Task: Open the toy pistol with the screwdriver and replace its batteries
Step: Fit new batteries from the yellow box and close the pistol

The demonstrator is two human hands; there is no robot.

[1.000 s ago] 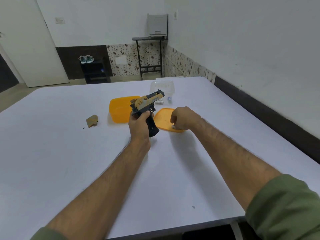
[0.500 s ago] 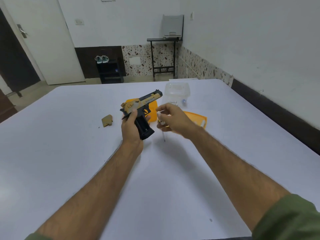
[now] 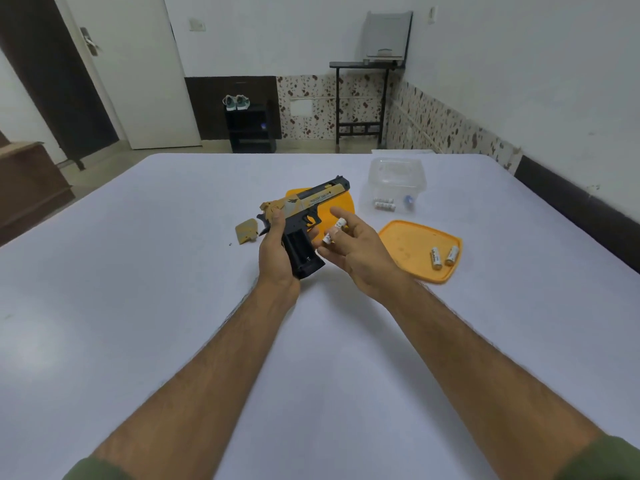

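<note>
Left hand wraps tight around the toy pistol, held above the worktop with its handle compartment open, while the right hand pinches one battery just beside it, two spare batteries lying on the orange lid.

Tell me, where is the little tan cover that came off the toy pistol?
The tan cover lies flat on the white table, just left of the left hand holding the toy pistol.

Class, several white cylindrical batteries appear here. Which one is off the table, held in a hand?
The white battery pinched in the right hand, beside the toy pistol's grip. The others lie on the orange lid or inside the clear plastic tub.
</note>
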